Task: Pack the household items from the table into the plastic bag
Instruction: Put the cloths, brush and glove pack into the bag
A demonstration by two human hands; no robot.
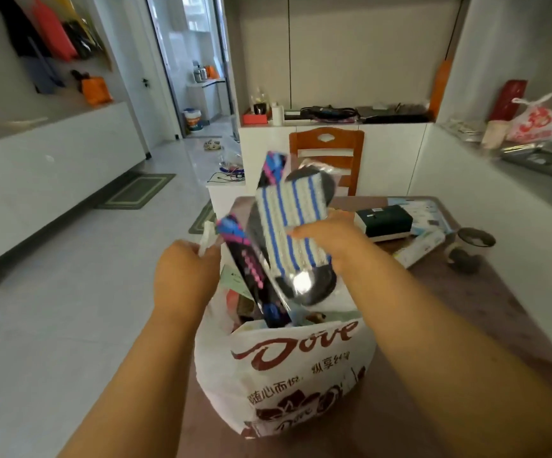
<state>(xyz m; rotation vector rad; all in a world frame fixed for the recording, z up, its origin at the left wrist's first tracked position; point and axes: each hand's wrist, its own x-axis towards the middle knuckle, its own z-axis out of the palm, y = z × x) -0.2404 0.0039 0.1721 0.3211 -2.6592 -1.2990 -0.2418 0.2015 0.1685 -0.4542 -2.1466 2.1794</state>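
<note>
Left hand [182,276] pinching the plastic bag [288,368] handle at centre frame, right hand [321,239] clamped on the striped mop pad pack [288,226], tilted over the bag mouth, dark box [385,223] on the table [466,309] at right

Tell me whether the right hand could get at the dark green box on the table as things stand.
Probably not yet: the right hand is closed on the striped mop pad package over the bag. The dark green box lies unobstructed just beyond it.
</note>
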